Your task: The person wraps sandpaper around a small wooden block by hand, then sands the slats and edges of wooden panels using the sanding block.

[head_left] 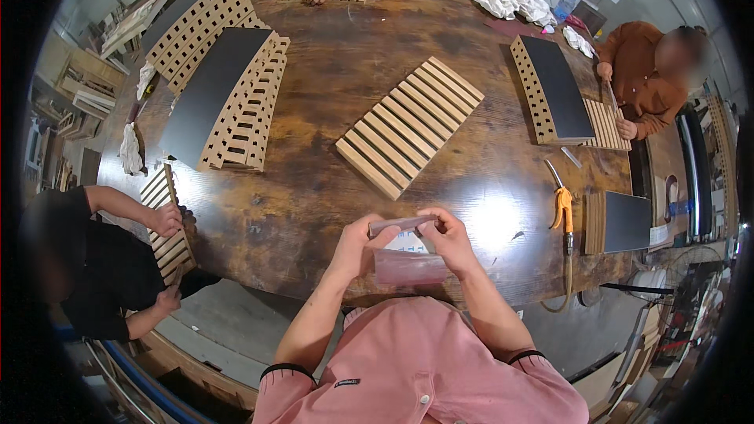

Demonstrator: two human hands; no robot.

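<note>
Currently both hands are up at the near edge of the counter [314, 212], pinching one small flat strip [402, 224] between them; left hand [357, 242] has its fingers closed on the left end, right hand [449, 237] clamped on the right end; strip sits level, just above a reddish-brown sheet [410, 268], likely sandpaper, hanging below the hands; strip looks thin, light, stiff, probably wood, so an end grip with thumb on top should hold, though a thin piece may snap if bent; sheet looks floppy and gritty; a pale slatted panel [410, 126] lies mid-counter, well apart; orange-handled tool [562, 208] to the right; counter top is dark, mottled, glossy.
</note>
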